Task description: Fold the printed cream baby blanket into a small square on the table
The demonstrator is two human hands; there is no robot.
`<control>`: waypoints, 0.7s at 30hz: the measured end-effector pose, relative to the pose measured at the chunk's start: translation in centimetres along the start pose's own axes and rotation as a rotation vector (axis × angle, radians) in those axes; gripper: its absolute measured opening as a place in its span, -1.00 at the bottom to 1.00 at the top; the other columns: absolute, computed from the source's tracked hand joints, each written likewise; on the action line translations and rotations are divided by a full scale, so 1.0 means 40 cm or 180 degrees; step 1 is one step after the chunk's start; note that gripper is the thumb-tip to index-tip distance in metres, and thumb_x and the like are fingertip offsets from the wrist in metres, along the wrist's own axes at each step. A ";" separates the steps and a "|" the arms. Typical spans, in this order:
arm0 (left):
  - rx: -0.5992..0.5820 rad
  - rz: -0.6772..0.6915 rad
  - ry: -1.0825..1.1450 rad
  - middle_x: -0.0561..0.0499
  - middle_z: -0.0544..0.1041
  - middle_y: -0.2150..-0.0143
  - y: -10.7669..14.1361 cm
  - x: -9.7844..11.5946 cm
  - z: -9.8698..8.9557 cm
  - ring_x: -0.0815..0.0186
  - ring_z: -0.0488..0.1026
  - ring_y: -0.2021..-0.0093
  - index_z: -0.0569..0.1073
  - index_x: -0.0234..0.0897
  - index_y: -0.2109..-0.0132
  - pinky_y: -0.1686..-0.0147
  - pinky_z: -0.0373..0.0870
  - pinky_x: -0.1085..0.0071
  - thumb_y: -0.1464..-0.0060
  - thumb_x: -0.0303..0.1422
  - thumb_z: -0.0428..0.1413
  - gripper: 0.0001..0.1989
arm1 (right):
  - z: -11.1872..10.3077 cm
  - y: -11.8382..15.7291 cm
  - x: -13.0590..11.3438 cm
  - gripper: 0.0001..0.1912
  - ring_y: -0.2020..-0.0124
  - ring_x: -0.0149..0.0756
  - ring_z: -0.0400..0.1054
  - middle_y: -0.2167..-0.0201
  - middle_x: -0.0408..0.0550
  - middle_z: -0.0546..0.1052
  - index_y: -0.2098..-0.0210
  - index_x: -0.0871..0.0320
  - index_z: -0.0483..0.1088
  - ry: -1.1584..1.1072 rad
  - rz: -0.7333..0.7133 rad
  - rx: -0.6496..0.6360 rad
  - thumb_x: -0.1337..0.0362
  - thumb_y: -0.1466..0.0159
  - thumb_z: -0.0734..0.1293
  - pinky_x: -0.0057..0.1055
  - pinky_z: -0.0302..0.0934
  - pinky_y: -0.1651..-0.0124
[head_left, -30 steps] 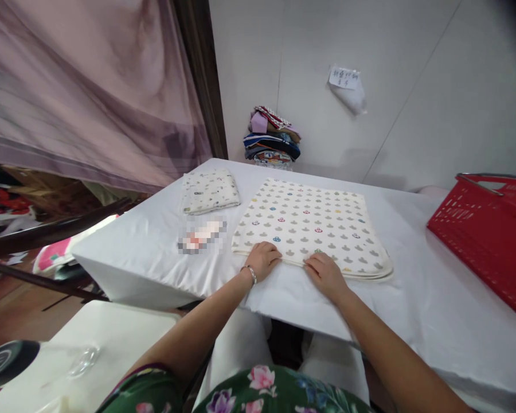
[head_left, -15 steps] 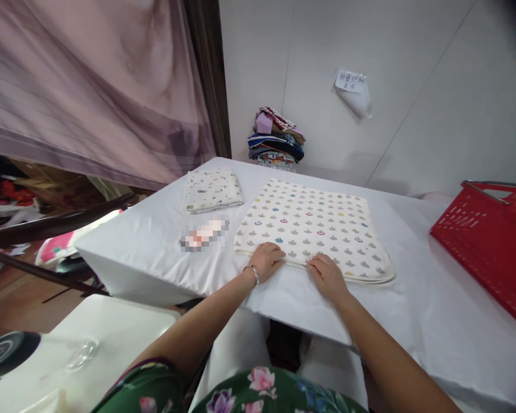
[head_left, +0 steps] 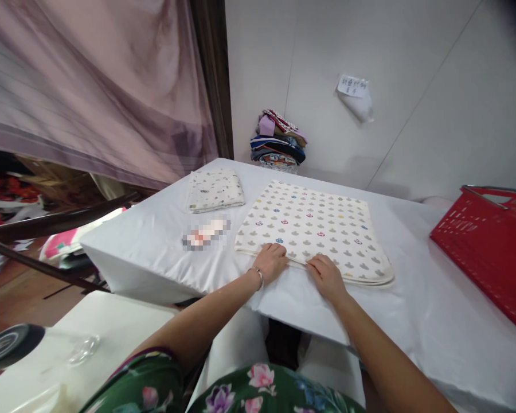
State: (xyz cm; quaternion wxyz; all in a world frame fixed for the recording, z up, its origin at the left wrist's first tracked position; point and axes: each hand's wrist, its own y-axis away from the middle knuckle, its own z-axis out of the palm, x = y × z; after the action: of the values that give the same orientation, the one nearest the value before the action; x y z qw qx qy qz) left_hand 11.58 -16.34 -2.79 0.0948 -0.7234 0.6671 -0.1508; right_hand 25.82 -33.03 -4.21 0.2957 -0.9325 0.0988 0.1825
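On the table with a smooth white cover [head_left: 417, 246], a flat, folded white cloth with little grey shapes [head_left: 309, 223] lies in the middle. The left hand [head_left: 272, 262] and right hand [head_left: 327, 277] pinch its near edge, fingers bent. Far left sits a smaller folded white cloth [head_left: 217, 191].

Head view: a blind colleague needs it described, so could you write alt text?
A person's left hand and right hand touch the near edge of a patterned cloth on a white table. A smaller folded cloth lies to its left, a red basket to its right, and a fabric pile beyond.
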 end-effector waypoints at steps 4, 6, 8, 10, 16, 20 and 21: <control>0.0046 -0.0066 -0.0022 0.02 0.39 0.24 -0.009 0.009 -0.002 0.28 0.24 0.17 0.45 -0.24 0.38 0.15 0.13 0.30 -0.14 -0.39 -0.03 -0.80 | -0.002 0.002 -0.002 -0.77 0.22 -0.25 0.27 0.29 0.00 0.41 0.25 0.13 0.40 0.0089 -0.0081 0.0000 0.27 -0.30 0.13 -0.30 0.21 0.16; 0.0112 -0.0071 0.0040 0.02 0.40 0.20 -0.007 0.013 -0.002 0.28 0.24 0.13 0.44 -0.26 0.37 0.12 0.14 0.30 -0.14 -0.41 -0.05 -0.80 | -0.002 0.001 -0.003 -0.76 0.23 -0.26 0.27 0.29 0.00 0.41 0.25 0.13 0.41 0.0167 -0.0153 -0.0035 0.27 -0.30 0.12 -0.30 0.21 0.17; 0.0200 -0.0090 0.0113 0.02 0.40 0.17 -0.005 0.014 0.002 0.28 0.24 0.10 0.42 -0.28 0.36 0.10 0.14 0.31 -0.15 -0.43 -0.07 -0.80 | -0.001 0.001 -0.005 -0.76 0.23 -0.26 0.27 0.29 0.01 0.42 0.23 0.14 0.40 0.0262 -0.0213 -0.0085 0.26 -0.29 0.13 -0.30 0.20 0.17; 0.0272 -0.0145 0.0198 0.01 0.40 0.15 -0.004 0.014 0.008 0.28 0.24 0.08 0.41 -0.28 0.35 0.08 0.15 0.30 -0.15 -0.44 -0.08 -0.80 | -0.001 0.001 -0.006 -0.77 0.23 -0.25 0.27 0.29 0.01 0.42 0.20 0.15 0.40 0.0365 -0.0281 -0.0193 0.22 -0.28 0.16 -0.29 0.19 0.18; 0.0278 -0.0243 0.0387 -0.01 0.43 0.18 -0.007 0.014 0.027 0.29 0.29 0.12 0.40 -0.27 0.35 0.08 0.17 0.29 -0.15 -0.40 -0.05 -0.83 | 0.009 0.007 0.003 -0.75 0.24 -0.23 0.29 0.28 0.02 0.44 0.20 0.13 0.40 0.0457 -0.0370 -0.0224 0.25 -0.29 0.13 -0.26 0.20 0.18; 0.0125 -0.0214 0.0393 -0.01 0.45 0.20 -0.002 0.013 0.022 0.29 0.32 0.13 0.39 -0.25 0.29 0.08 0.16 0.27 -0.13 -0.36 -0.04 -0.87 | 0.018 0.011 0.018 -0.75 0.24 -0.21 0.31 0.27 0.02 0.45 0.22 0.13 0.40 0.0343 -0.0419 -0.0119 0.25 -0.29 0.11 -0.25 0.22 0.18; 0.0090 -0.0202 0.0384 -0.02 0.44 0.20 0.002 0.010 0.018 0.28 0.32 0.13 0.38 -0.25 0.26 0.08 0.16 0.27 -0.11 -0.35 -0.01 -0.89 | 0.020 0.011 0.020 -0.75 0.23 -0.21 0.31 0.27 0.02 0.45 0.23 0.13 0.39 0.0322 -0.0414 -0.0110 0.25 -0.29 0.11 -0.24 0.22 0.18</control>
State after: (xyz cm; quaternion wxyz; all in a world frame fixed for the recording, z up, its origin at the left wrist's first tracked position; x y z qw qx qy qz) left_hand 11.78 -16.79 -3.45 0.0598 -0.7323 0.6462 -0.2064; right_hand 26.21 -32.99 -5.36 0.2854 -0.9499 0.0496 0.1172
